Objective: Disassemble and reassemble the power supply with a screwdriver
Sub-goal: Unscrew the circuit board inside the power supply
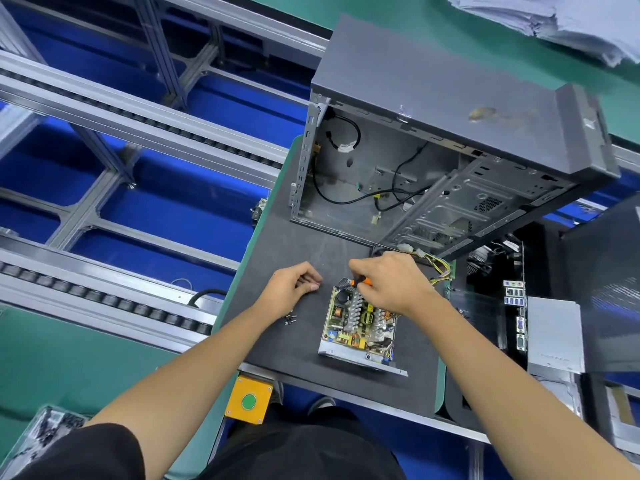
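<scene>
The open power supply [360,323], rigid but fragile-boarded, is best held by its metal rim. The screwdriver [360,281] is gripped by the right hand [391,282] at its twelve o'clock edge; the left hand [291,289], loosely curled at ten o'clock, holds nothing discernible.

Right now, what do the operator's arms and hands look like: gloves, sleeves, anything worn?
Both hands are bare: left hand, right hand. No gloves, rings, watch or wrist strap visible. Forearms are uncovered. A black short sleeve covers the left upper arm; the right sleeve is out of frame.

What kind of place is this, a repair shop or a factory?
Probably a factory assembly or teardown line: grey aluminium roller conveyor rails run beside the dark work mat, a yellow box with a green push button sits at its edge, and an opened grey computer case stands there.
</scene>
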